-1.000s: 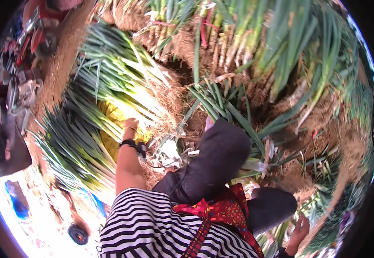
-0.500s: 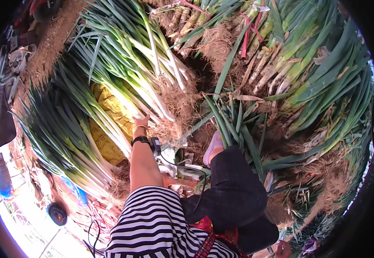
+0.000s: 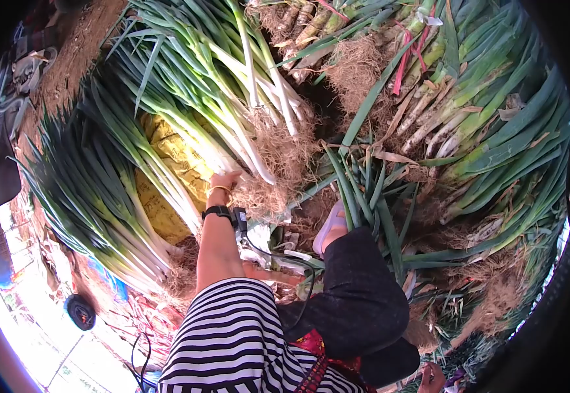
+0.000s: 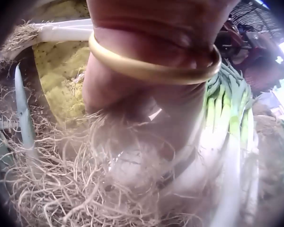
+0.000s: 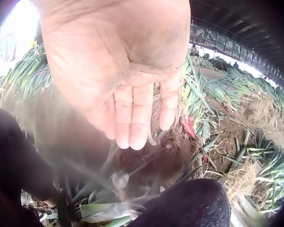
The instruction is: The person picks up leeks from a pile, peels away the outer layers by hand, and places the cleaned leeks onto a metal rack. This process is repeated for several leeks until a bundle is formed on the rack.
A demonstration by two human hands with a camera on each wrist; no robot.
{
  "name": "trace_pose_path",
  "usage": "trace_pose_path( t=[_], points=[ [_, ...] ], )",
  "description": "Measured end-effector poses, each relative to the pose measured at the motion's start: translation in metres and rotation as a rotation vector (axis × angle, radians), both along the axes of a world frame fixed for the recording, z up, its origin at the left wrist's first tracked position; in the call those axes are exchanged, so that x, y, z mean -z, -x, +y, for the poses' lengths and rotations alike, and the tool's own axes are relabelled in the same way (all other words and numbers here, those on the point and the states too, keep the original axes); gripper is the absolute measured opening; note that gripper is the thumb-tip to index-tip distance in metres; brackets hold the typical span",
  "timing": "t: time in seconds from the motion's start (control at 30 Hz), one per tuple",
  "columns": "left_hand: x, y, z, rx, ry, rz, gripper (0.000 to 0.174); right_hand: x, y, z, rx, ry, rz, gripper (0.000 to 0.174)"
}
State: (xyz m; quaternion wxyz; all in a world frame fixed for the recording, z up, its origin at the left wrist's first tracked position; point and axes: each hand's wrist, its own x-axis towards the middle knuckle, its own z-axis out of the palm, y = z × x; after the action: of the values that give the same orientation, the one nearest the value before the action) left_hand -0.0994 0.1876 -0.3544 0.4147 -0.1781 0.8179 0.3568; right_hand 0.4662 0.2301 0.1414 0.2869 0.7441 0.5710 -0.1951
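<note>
Long green onions (image 3: 193, 98) with white stalks and shaggy roots lie in a pile at the upper left. At the root end of this pile, my left hand (image 3: 224, 181) grips white stalks low down. In the left wrist view the left hand (image 4: 146, 104), with a yellow bangle (image 4: 156, 71) at its wrist, has curled fingers partly hidden behind tangled roots (image 4: 85, 184). My right hand (image 3: 432, 378) is low at the right edge of the head view. The right wrist view shows the right hand (image 5: 128, 85) palm toward the camera, fingers loosely extended and holding nothing.
A second heap of green onions (image 3: 95, 196) lies left of a yellow sack (image 3: 167, 157). Bundles with red ties (image 3: 403, 62) and soil-covered roots fill the right side. Loose leaves (image 3: 363, 190) surround a foot in a light purple shoe (image 3: 329, 229). A cable (image 3: 308, 295) crosses the trouser leg.
My left hand has moved from over the yellow sack to the root end of the onion pile and closed on the stalks. The head view has shifted; my right hand sits lower in it.
</note>
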Motion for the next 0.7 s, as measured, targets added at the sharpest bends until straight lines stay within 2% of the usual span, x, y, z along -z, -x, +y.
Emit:
trace_pose_path(
  t=[0.07,0.1,0.13,0.2,0.23,0.33,0.37,0.4,0.47,0.53,0.63,0.7],
  points=[
    [0.001,-0.004,-0.004,-0.034,-0.189,-0.143,0.034,0.0,0.002,-0.002,0.025,0.0,-0.007,0.03],
    [0.0,-0.013,-0.01,-0.118,-0.294,-0.09,0.031,0.001,0.002,-0.003,0.051,-0.004,-0.013,0.029],
    [0.001,-0.015,-0.021,-0.117,-0.295,-0.089,0.031,0.0,0.001,-0.005,0.052,-0.006,-0.012,0.029],
    [0.005,-0.013,-0.035,-0.052,-0.112,-0.091,0.038,0.002,-0.003,-0.012,-0.062,-0.042,0.104,0.028],
    [0.002,-0.018,-0.035,-0.116,-0.103,-0.045,0.027,0.003,-0.003,-0.014,-0.061,-0.047,0.104,0.028],
    [-0.004,-0.024,-0.03,-0.23,-0.206,-0.134,0.027,-0.001,-0.005,-0.022,-0.016,-0.039,0.104,0.027],
    [-0.008,-0.024,-0.025,-0.161,-0.19,-0.196,0.037,-0.002,-0.011,-0.027,0.011,-0.025,0.057,0.026],
    [0.001,-0.026,-0.024,-0.163,-0.198,-0.197,0.037,-0.003,-0.017,-0.032,0.038,-0.013,0.012,0.025],
    [0.018,-0.029,-0.022,-0.342,-0.456,-0.23,0.038,-0.003,-0.029,-0.042,0.032,-0.038,-0.014,0.024],
    [0.017,-0.029,-0.019,-0.374,-0.47,-0.234,0.043,0.0,-0.036,-0.047,0.089,-0.096,0.133,0.024],
    [0.018,-0.027,-0.015,-0.452,-0.511,-0.348,0.039,-0.004,-0.023,-0.045,0.005,-0.053,0.073,0.024],
    [0.017,-0.024,-0.017,-0.316,-0.46,-0.361,0.022,-0.003,-0.023,-0.048,-0.006,-0.055,0.091,0.024]
  ],
)
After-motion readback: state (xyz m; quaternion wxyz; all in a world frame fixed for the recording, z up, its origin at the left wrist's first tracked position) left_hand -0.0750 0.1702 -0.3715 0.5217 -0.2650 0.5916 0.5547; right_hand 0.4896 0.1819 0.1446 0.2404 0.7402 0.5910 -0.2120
